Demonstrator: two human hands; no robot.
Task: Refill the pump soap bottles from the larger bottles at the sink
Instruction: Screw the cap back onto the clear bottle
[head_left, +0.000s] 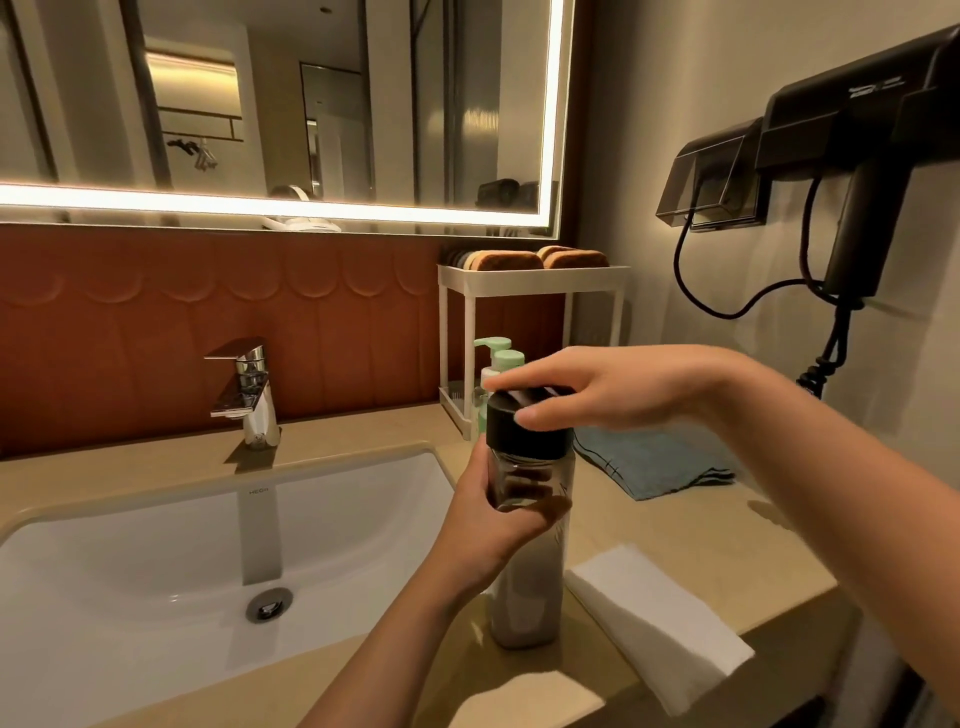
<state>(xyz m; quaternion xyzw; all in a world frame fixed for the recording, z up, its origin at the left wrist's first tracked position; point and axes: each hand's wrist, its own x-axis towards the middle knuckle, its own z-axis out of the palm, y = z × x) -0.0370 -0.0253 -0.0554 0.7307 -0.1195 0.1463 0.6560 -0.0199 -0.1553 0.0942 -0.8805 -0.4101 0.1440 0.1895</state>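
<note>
Tall grey large bottle (524, 597), upright on the desk (675, 530) just right of the sink (156, 545). Your left hand (483, 525) wraps its upper body just under the black cap (524, 436). Your right hand (597, 389) sits over the cap, fingers arched across the top and thumb on the side wall. Both hands are thus closed on their parts, one steadying and one set to turn.

The step in hand appears to be the cap: opening it before a pour is the likelier reading, though closing it cannot be ruled out. Whether the cap is seated or already loose cannot be told. If opening, the next move calls for a twist against the left hand's hold, keeping the base planted.

The pump bottles (506, 358), with pale green heads, stand behind the large bottle in the lower tier of the white rack (530, 280). They are partly hidden, and you would have to bring one forward.

The bottle stands close to the desk's front edge, between the sink rim and a folded white towel (654, 618), with a blue cloth (654, 462) behind to the right. Open room lies over the basin to your left. The rack's upper shelf limits a straight lift of the pump bottles. On the right, the hair dryer (857, 156) cord hangs near your right forearm.
</note>
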